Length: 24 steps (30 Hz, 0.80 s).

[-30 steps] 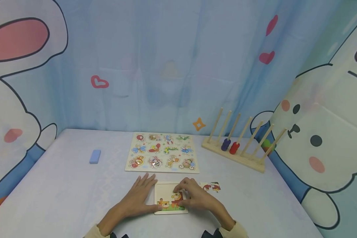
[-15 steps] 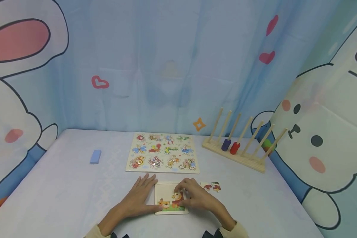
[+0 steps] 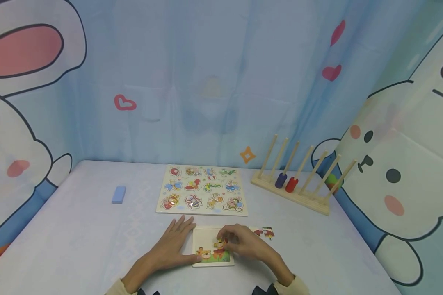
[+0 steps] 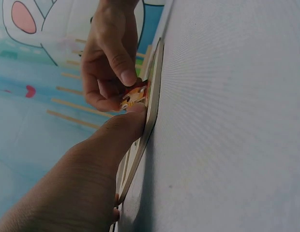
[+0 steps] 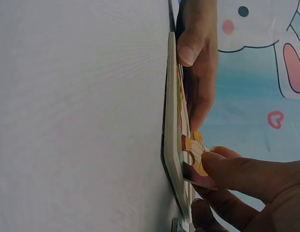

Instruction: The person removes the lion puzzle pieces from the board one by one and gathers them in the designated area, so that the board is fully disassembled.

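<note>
A small wooden puzzle board lies near the front of the table, its lower part filled with pieces showing yellow animals on green. My left hand rests along its left side, fingers extended and thumb on the lower left corner. Over the right half, my right hand pinches a yellow and dark red puzzle piece between thumb and fingers. In the right wrist view this piece is tilted up from the board; whether its far edge still touches is unclear. Loose puzzle pieces lie just beyond the right hand, partly hidden by it.
A larger insect picture puzzle lies behind the small board. At the back right stands a wooden peg rack with dark blue and red beads. A blue block sits on the left of the table, and a printed curtain hangs behind.
The right thumb has drawn up from the board's lower right, and the pinched piece now tilts where it lay flat before. The left hand stays put.
</note>
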Motion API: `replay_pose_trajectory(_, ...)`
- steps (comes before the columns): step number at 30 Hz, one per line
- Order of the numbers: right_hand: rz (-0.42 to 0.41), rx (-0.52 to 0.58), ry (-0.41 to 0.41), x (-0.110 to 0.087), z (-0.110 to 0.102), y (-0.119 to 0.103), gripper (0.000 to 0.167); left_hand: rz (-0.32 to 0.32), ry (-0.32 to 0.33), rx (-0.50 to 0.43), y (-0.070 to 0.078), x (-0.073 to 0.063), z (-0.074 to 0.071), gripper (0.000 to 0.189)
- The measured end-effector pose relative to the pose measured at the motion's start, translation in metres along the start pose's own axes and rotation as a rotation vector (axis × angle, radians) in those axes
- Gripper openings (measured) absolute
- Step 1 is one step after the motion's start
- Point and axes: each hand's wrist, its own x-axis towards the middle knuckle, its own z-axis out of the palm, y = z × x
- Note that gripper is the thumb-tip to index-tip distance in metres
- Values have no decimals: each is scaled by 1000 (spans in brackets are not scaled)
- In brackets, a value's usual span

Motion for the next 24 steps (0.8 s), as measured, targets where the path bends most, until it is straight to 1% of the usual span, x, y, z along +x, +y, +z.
replay_pose_trajectory(9, 22, 31, 2, 0, 2, 1, 17, 6, 10, -1, -1, 0, 1, 98)
replay_pose_trajectory(14, 24, 53, 11, 0, 2, 2, 15, 4, 5, -1, 0, 0, 0, 98)
replay_pose_trajectory(19, 8, 79, 29, -1, -3, 4, 13, 8, 4, 0, 1, 0, -1, 98)
replay_pose_trajectory(24, 18, 90, 65, -5, -12, 9, 14, 14, 8, 0, 1, -1, -1, 98)
